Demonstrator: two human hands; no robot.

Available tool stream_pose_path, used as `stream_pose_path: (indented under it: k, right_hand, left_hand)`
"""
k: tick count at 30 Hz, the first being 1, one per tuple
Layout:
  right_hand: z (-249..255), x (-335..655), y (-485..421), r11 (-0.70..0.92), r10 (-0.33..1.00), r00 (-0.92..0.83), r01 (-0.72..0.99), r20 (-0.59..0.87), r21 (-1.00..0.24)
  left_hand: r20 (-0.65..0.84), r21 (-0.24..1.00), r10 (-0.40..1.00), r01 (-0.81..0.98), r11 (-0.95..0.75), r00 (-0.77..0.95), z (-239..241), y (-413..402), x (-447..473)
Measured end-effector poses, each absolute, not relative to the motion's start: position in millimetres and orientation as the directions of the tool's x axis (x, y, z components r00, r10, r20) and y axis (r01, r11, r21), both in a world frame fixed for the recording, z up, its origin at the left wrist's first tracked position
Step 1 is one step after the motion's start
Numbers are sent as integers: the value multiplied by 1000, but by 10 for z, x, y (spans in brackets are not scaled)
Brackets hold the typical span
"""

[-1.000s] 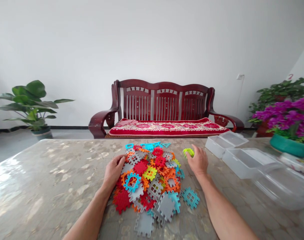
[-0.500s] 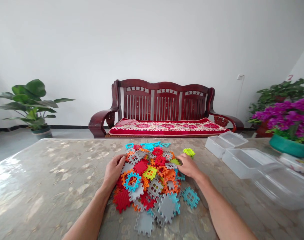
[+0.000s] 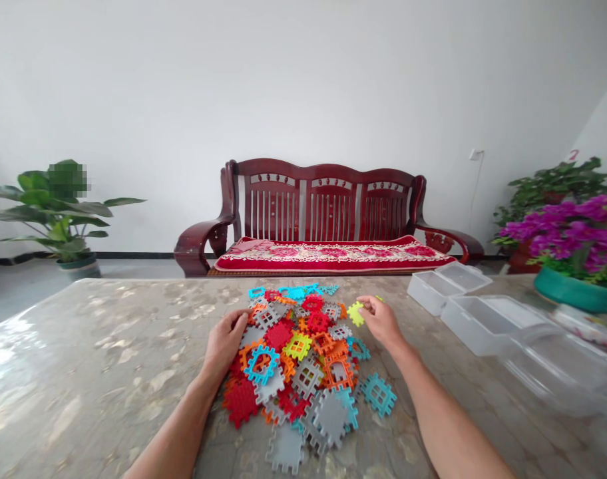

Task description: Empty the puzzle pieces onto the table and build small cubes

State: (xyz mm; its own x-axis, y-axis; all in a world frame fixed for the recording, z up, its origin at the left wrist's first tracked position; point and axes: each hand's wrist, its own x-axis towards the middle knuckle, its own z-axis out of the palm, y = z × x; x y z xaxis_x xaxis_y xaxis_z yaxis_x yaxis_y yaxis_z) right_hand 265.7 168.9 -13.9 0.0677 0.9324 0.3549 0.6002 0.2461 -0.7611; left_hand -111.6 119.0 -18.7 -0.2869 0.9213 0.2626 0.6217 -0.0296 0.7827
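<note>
A heap of flat toothed plastic tiles (image 3: 303, 359) in red, orange, grey, blue and yellow-green lies on the marble-patterned table (image 3: 108, 359). My left hand (image 3: 224, 340) rests on the heap's left edge with its fingers curled over the tiles. My right hand (image 3: 379, 318) is at the heap's far right and pinches a yellow-green tile (image 3: 355, 313) lifted a little above the pile. A bit of another yellow-green tile (image 3: 379, 298) peeks out behind that hand.
Several clear plastic boxes (image 3: 448, 285) and lids stand on the table's right side. A teal pot of purple flowers (image 3: 573, 266) is at the far right. Behind the table are a dark red wooden bench (image 3: 328, 219) and a leafy plant (image 3: 58, 213).
My right hand left a yellow-green tile at the far right, dipped into the heap, and has now lifted another yellow-green tile toward it. My left hand stayed put.
</note>
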Motion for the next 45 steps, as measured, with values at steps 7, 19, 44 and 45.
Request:
stream_pose_path:
  k: [7, 19, 44, 45]
  right_hand:
    - [-200, 3170, 1900, 167, 815, 441, 443, 377, -881]
    - [-145, 3202, 1940, 36, 840, 410, 612, 356, -790]
    - [-322, 3417, 1850, -56, 905, 319, 744, 281, -666]
    - [-299, 3407, 1824, -56, 907, 304, 773, 292, -632]
  left_hand:
    - [266, 786, 921, 618, -38, -283, -198, 1192, -1118]
    - [256, 806, 919, 591, -31, -300, -144, 1174, -1087]
    - [259, 797, 920, 603, -32, -293, -159, 1181, -1100]
    - [259, 798, 921, 602, -35, -290, -165, 1184, -1102]
